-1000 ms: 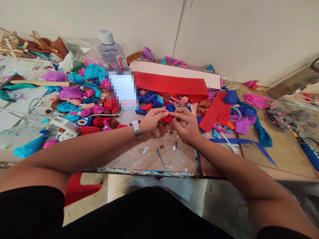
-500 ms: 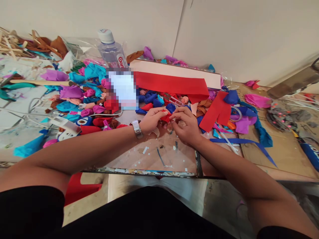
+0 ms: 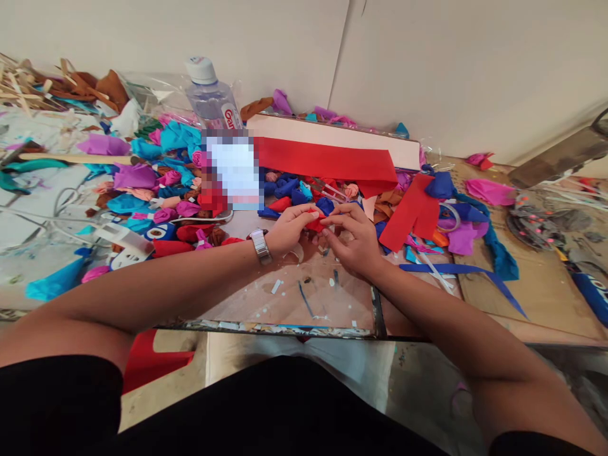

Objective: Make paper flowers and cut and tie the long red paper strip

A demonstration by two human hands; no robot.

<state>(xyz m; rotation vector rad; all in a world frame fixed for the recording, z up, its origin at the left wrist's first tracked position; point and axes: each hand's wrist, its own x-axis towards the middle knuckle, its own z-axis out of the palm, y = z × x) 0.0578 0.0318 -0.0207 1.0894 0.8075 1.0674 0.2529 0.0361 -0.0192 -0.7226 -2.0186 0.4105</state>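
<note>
While the red scrap is pinched on one side, a light touch is called for on the other

Although it is partly hidden by fingers, the scrap can be seen to the right of the bottle and on its near side. Its left part is pinched by the left hand, thumb uppermost. At its right edge, the fingertips of the right hand are curled in close; whether the scrap is gripped by them or merely touched cannot be told.

The left pinch is probably best made firm but not crushing, so that any folds are neither slipped nor flattened. The right edge would be better guided by thumb and forefinger alone, in small, even moves, as seemingly thin material could be creased by a hard pull. To the right of the bottle, a long red strip and, farther along, a red offcut are laid out; snagging should be avoided there
</note>
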